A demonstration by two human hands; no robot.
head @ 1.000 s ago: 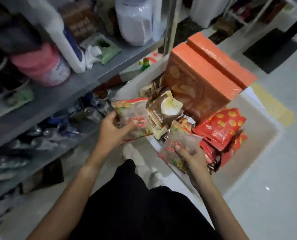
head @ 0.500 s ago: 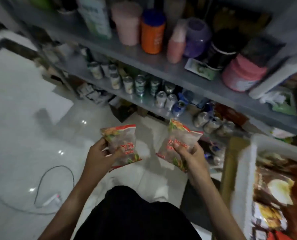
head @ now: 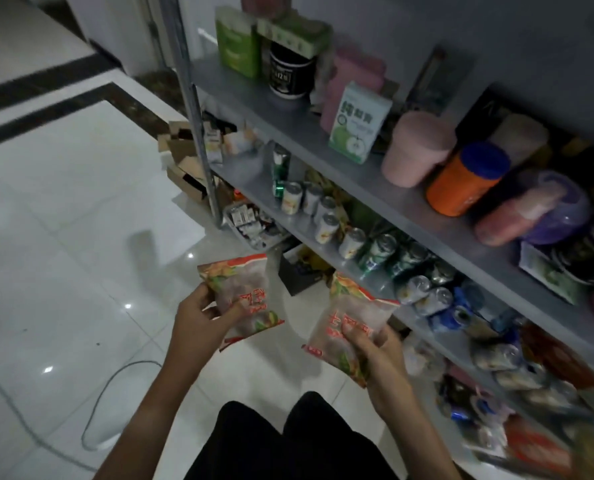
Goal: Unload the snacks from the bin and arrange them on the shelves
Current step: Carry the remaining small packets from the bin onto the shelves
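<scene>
Snack packets (head: 245,296) in both hands (head: 198,315), beside shelf edge (head: 375,271).

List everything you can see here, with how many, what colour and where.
snack packets: two, clear with red and green print, one held in each hand
drink cans: many, mostly white or green, row on middle shelf
orange jar: one, blue lid, upper shelf
pink containers: several, upper shelf
green apple carton: one, white and green, upper shelf
cardboard boxes: a few, brown, floor by shelf post
cable: one, grey, floor
left hand: grips one packet
right hand: grips the other
</scene>
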